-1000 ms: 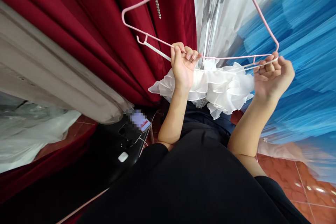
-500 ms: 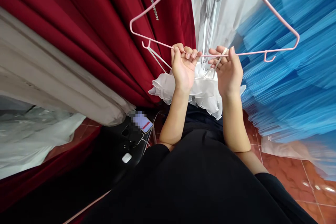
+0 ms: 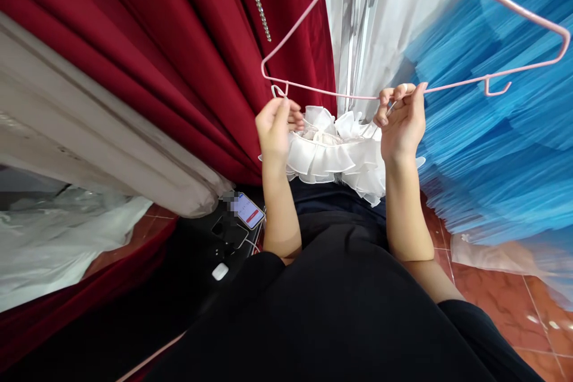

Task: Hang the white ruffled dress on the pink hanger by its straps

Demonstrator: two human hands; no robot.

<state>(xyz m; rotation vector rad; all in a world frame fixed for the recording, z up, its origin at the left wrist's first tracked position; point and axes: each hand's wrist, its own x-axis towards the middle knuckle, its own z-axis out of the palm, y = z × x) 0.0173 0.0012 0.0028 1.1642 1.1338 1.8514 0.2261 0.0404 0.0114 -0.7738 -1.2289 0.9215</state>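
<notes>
Hanger [image 3: 456, 85], pink, one: I had it tilted before me, its top past the upper edge of the view. Garment [image 3: 320, 158], white, ruffled: it hung just below the hanger's lower bar. Left hand [image 3: 274, 128]: fingers curled together beside the left hook [image 3: 286, 89]; what they pinched, I could not tell. Right hand [image 3: 403, 128]: fingers clamped on the lower bar, a white strap [image 3: 392, 107] looped over them. Right hook [image 3: 496, 94]: no strap on it. Whether a strap was seated on the left hook, I could not tell. Margins: red fabric [image 3: 215, 42] behind my left, blue tulle [image 3: 492, 131] behind my right, a gap between the hands; phone [image 3: 253, 215] lower left, on the black desk [image 3: 192, 277].
</notes>
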